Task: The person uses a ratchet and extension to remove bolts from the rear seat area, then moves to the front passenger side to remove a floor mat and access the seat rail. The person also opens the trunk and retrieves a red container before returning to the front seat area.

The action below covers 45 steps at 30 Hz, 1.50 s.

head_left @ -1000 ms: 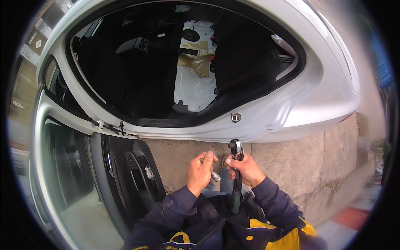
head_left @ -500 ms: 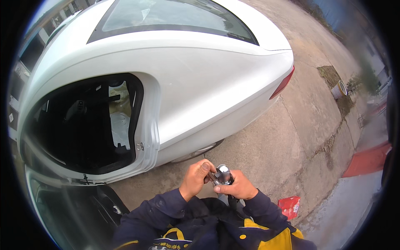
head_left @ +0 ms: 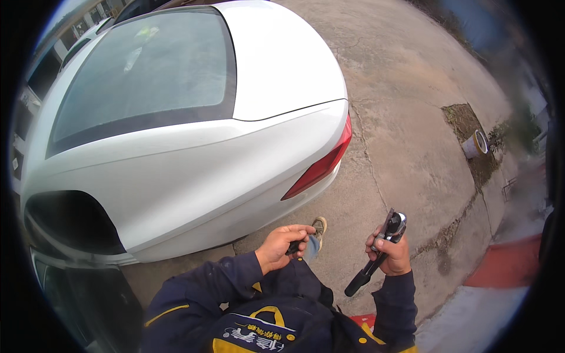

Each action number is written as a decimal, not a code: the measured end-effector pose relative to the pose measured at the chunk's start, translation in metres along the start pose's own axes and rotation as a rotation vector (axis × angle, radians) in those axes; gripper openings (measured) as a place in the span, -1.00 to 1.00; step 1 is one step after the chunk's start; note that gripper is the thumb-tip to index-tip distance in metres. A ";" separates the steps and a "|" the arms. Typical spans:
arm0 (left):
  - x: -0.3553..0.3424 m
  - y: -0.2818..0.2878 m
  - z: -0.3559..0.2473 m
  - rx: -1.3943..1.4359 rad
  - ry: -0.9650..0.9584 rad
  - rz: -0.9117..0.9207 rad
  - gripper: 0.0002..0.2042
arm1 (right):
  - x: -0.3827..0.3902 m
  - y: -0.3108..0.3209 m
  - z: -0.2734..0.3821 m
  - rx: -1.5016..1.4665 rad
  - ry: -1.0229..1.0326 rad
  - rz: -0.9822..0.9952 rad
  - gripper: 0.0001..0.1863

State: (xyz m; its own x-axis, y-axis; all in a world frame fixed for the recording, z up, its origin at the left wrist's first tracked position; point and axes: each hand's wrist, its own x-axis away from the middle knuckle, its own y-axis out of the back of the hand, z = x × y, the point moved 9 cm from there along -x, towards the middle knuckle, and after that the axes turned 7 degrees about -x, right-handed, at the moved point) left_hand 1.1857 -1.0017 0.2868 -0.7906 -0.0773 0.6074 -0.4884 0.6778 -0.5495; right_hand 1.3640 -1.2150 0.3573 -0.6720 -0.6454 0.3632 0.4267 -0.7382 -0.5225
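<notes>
My right hand (head_left: 395, 254), held out to the right over the concrete, is closed round a ratchet wrench (head_left: 362, 277) with a shiny chrome head and a black handle. A slim metal piece (head_left: 388, 219) lies alongside its head in the same grip; its kind is unclear. My left hand (head_left: 275, 247) is in front of my body, its fingers curled on a small black object (head_left: 293, 247) mostly hidden by them. The two hands are well apart. Beyond them stands a white car (head_left: 282, 53), its red tail light (head_left: 322, 167) ahead of me.
An open rear door (head_left: 88, 300) and dark door opening (head_left: 70, 220) are at the left. My shoe (head_left: 319, 226) shows on the concrete ground (head_left: 406, 135). A white bucket (head_left: 472, 146) lies by a dirt patch at the right. A red item (head_left: 366, 319) is partly hidden near my right arm.
My hands, together at the chrome tool before, have separated; the right carries the wrench away rightward. The view has shifted along the car toward its rear, and the door opening now sits farther left.
</notes>
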 end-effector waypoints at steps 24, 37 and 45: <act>-0.612 -0.097 -0.471 0.621 -0.744 -0.550 -0.53 | -0.596 0.595 0.313 0.159 -0.360 -0.671 -0.82; -0.762 0.131 -0.577 1.394 -1.277 -0.815 -0.45 | -1.116 0.390 0.553 0.409 -0.134 -0.306 -0.82; -0.782 0.128 -0.637 1.699 -1.419 -0.784 -0.53 | -1.303 0.337 0.556 0.697 -0.466 -0.345 -0.84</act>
State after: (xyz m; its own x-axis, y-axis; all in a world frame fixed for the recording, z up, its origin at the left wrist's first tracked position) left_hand 1.9763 -0.3891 0.1072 0.3229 -0.6944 0.6431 0.1219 -0.6433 -0.7558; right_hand 2.7199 -0.7319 0.1370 -0.5815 -0.2685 0.7679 0.6188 -0.7588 0.2032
